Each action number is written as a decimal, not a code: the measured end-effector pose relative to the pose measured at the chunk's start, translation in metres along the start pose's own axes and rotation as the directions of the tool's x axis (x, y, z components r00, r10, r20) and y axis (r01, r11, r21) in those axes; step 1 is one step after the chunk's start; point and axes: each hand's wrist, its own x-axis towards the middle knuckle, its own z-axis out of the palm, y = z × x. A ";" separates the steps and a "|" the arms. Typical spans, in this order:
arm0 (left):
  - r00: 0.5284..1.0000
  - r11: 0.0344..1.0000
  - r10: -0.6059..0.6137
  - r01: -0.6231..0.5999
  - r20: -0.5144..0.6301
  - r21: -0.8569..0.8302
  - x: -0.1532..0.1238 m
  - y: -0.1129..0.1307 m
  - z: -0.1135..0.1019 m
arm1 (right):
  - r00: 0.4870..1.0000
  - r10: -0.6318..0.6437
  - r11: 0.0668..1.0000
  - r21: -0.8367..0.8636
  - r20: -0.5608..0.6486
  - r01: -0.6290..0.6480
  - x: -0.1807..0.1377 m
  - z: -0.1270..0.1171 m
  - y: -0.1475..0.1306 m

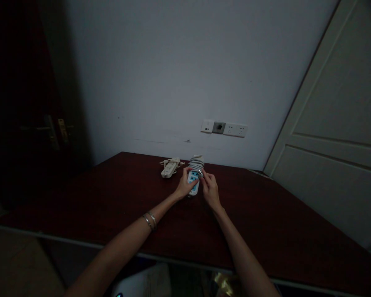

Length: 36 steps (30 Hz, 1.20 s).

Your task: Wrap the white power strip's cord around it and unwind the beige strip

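On the dark red worktop (pixel 117 194), a blue-and-white power strip (pixel 193 181) is steadied by the closed left hand (pixel 183 187) so its wound cord (pixel 196 164) is pinched by the right hand (pixel 210 189); beside it, leftward, a cream strip (pixel 169 168) is left lying.

Power strip (pixel 193 181): white body, blue socket face up, lying lengthwise toward far edge of surface (pixel 266 231), near its middle. Grey-white cord (pixel 196 164) wound in tight coil round far end. Left hand (pixel 184 186) grips left side; right hand (pixel 210 189) on right side, fingers (pixel 203 175) touching coil.
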 end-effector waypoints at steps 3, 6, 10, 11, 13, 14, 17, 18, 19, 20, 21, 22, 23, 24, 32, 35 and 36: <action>1.000 1.000 0.001 -0.001 -0.001 -0.012 0.000 -0.003 0.001 | 0.999 0.046 0.998 0.052 -0.006 -0.046 0.001 -0.001 0.000; 1.000 1.000 -0.002 0.002 0.007 -0.014 0.000 -0.003 0.001 | 0.985 0.174 0.971 0.167 -0.004 -0.171 0.001 -0.002 -0.001; 1.000 1.000 -0.005 0.005 -0.008 0.020 -0.001 0.001 0.000 | 0.931 0.364 0.867 0.354 0.035 -0.352 0.000 -0.001 0.002; 1.000 1.000 0.001 -0.001 -0.010 0.028 -0.001 0.002 -0.001 | 0.929 0.367 0.860 0.365 0.042 -0.356 0.000 -0.001 0.002; 1.000 0.999 0.025 -0.024 -0.005 0.045 -0.001 0.006 -0.002 | 0.942 0.333 0.879 0.349 0.034 -0.324 0.000 -0.003 0.003; 0.999 0.998 0.038 -0.038 -0.002 0.057 -0.002 0.007 -0.003 | 0.950 0.310 0.895 0.331 0.024 -0.300 0.000 -0.003 0.002; 0.998 0.993 0.053 -0.054 0.017 0.104 -0.001 0.011 -0.004 | 0.974 0.229 0.938 0.267 0.001 -0.221 0.000 -0.007 -0.001; 0.998 0.991 0.051 -0.054 0.026 0.120 -0.001 0.012 -0.005 | 0.979 0.204 0.948 0.250 -0.004 -0.197 0.000 -0.008 -0.002; 0.998 0.990 0.048 -0.052 0.037 0.134 -0.001 0.012 -0.006 | 0.983 0.182 0.956 0.235 -0.009 -0.174 0.000 -0.009 -0.003; 0.998 0.989 0.045 -0.051 0.047 0.141 -0.001 0.013 -0.007 | 0.987 0.161 0.963 0.220 -0.017 -0.154 0.001 -0.010 -0.004; 0.998 0.989 0.043 -0.051 0.056 0.142 0.000 0.014 -0.007 | 0.989 0.145 0.969 0.207 -0.027 -0.137 0.001 -0.010 -0.003; 0.997 0.989 0.046 -0.053 0.059 0.135 0.000 0.014 -0.007 | 0.990 0.138 0.971 0.202 -0.039 -0.128 0.002 -0.010 -0.002; 0.997 0.991 0.051 -0.057 0.055 0.118 0.000 0.014 -0.007 | 0.988 0.144 0.969 0.209 -0.054 -0.130 0.003 -0.009 -0.001; 0.997 0.994 0.057 -0.061 0.045 0.089 0.000 0.015 -0.006 | 0.984 0.167 0.962 0.230 -0.067 -0.147 0.003 -0.008 0.001; 0.999 0.982 -0.033 0.039 0.031 -0.187 -0.006 0.009 0.016 | 0.804 0.581 0.484 0.742 0.124 -0.464 0.004 0.006 -0.004; 1.000 0.991 -0.018 0.018 0.005 -0.134 -0.005 0.004 0.016 | 0.753 0.622 0.342 0.791 0.215 -0.508 0.004 0.003 -0.010; 1.000 0.994 -0.011 0.011 0.003 -0.111 -0.004 0.003 0.015 | 0.745 0.625 0.331 0.786 0.232 -0.523 0.004 0.001 -0.012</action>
